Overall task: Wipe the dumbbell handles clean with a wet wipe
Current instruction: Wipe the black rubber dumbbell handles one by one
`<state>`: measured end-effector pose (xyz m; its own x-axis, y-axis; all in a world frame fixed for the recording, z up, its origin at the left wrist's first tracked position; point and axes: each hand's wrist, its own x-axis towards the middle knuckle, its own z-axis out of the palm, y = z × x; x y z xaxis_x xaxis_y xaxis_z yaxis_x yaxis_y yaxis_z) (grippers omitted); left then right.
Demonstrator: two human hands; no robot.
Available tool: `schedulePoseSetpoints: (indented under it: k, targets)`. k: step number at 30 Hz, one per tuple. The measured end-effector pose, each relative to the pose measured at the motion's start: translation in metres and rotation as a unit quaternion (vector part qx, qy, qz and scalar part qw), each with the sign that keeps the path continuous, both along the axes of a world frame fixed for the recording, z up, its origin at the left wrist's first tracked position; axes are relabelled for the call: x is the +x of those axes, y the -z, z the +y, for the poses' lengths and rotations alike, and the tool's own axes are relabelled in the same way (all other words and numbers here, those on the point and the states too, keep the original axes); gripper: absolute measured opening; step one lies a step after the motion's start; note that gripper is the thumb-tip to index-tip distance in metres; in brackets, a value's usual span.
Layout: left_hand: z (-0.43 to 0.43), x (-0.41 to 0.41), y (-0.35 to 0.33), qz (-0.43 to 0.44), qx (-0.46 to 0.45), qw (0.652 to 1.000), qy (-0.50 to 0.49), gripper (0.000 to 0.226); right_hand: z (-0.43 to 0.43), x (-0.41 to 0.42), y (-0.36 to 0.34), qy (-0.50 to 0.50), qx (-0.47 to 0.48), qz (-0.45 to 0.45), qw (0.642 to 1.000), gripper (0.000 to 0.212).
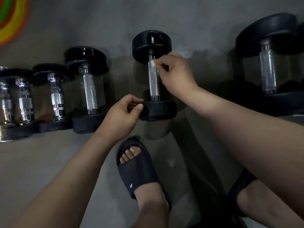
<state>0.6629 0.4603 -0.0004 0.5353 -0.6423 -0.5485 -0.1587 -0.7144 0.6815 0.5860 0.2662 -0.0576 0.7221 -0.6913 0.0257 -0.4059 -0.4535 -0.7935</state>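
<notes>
The right hand's fingers [162, 64] are curled tight, pinching a small white wet wipe [153, 62] against the top of the knurled handle [153, 81], just below the far head of the dumbbell [151, 41]. The right hand [176, 71] sits to the handle's right. The left hand [121, 112] has its fingers curled, thumb and forefinger closed on the rim of the same dumbbell's near head. It lies on the grey floor [49, 162] between other dumbbells [89, 89].
</notes>
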Motion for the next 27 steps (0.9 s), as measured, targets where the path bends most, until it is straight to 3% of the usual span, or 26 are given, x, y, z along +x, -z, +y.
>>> schedulePoseSetpoints:
  k: [4, 9, 14, 27]
  targets:
    - [-0.006, 0.002, -0.009, 0.033, 0.024, 0.999, -0.023, 0.028, 0.007, -0.012, -0.003, -0.053, 0.002, -0.006, 0.999, 0.016]
    - [-0.008, -0.003, -0.010, -0.032, 0.083, 0.989, 0.115, 0.075, -0.004, 0.007, -0.006, 0.006, 0.014, 0.020, 1.000, 0.017]
    - [-0.006, -0.008, 0.005, -0.170, 0.039, 0.972, 0.158, 0.066, -0.006, 0.008, -0.002, -0.008, 0.032, 0.040, 0.999, 0.015]
    - [-0.011, -0.008, 0.014, -0.172, -0.018, 0.967, 0.186, 0.060, -0.021, 0.013, -0.007, -0.043, 0.030, 0.070, 0.996, 0.015]
